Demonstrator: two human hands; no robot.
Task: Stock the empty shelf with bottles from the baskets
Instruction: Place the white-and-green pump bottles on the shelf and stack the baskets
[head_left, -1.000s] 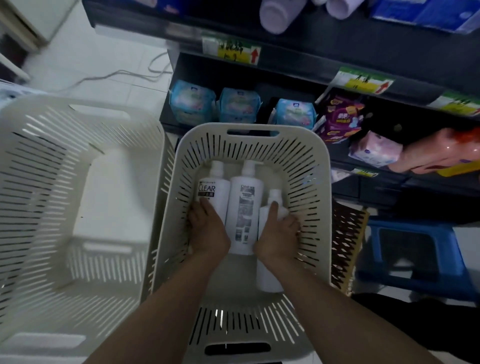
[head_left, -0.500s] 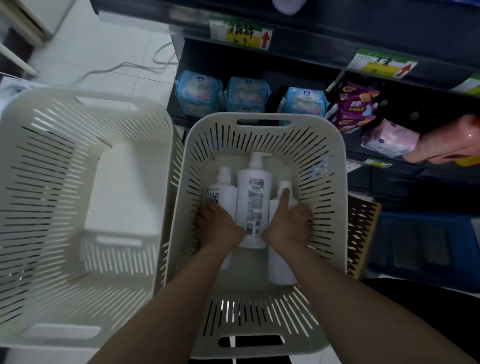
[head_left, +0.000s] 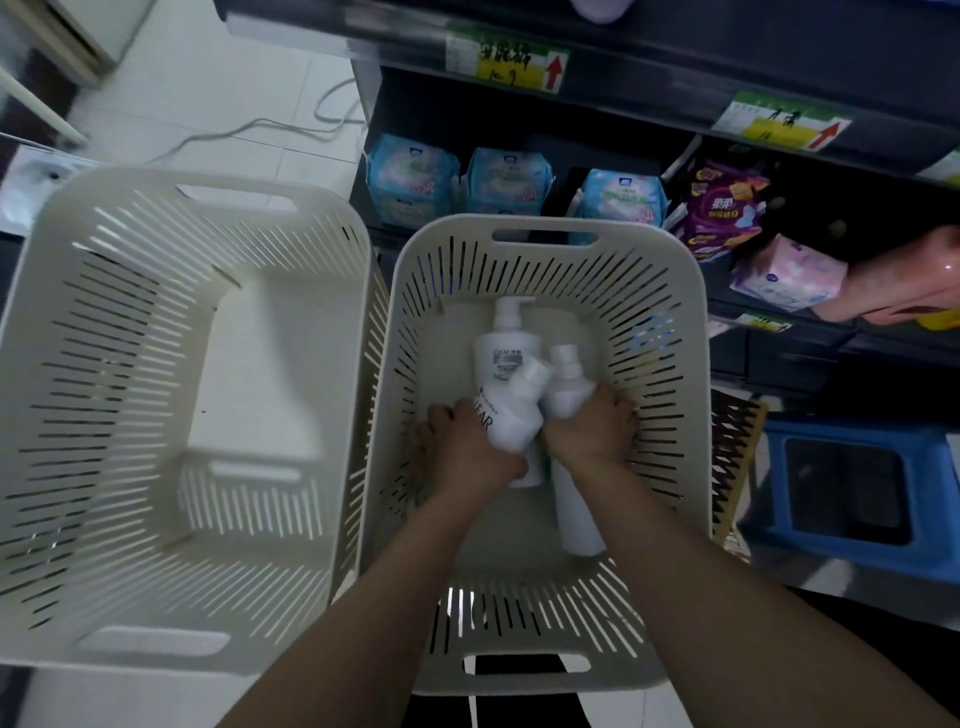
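Where the two bare forearms enter from the near edge, they are seen reaching down into the right basket (head_left: 670, 312), a cream slotted one with a handle slot in its near wall. The left hand (head_left: 462, 447) is closed around the base of a white bottle (head_left: 511, 415) printed with dark letters, and that bottle is tilted, its cap pointing far and right and lying across the others. The right hand (head_left: 592, 431) is wrapped over a long plain bottle (head_left: 571, 493), which lies on the basket floor with its cap far and its base near; the fingers are curled over its right side. Between and beyond the hands a pump bottle (head_left: 506, 353) is seen lying flat, nozzle towards the far wall, partly covered by the tilted bottle. All three bottles are inside the right basket.

Just left of it, walls touching, the left basket (head_left: 78, 364) is set on the tiled floor (head_left: 208, 78) with nothing visible inside. To the right a blue stool (head_left: 852, 447) is seen, with a dark woven panel (head_left: 732, 457) between it and the basket.

Farther off, a dark shelf (head_left: 649, 67) carrying yellow and green price tags (head_left: 506, 62) is seen, and beneath it blue packs (head_left: 410, 182), a purple pack (head_left: 724, 208) and pink packs (head_left: 789, 275) are stocked. A white cable (head_left: 249, 130) is trailed over the floor at far left.
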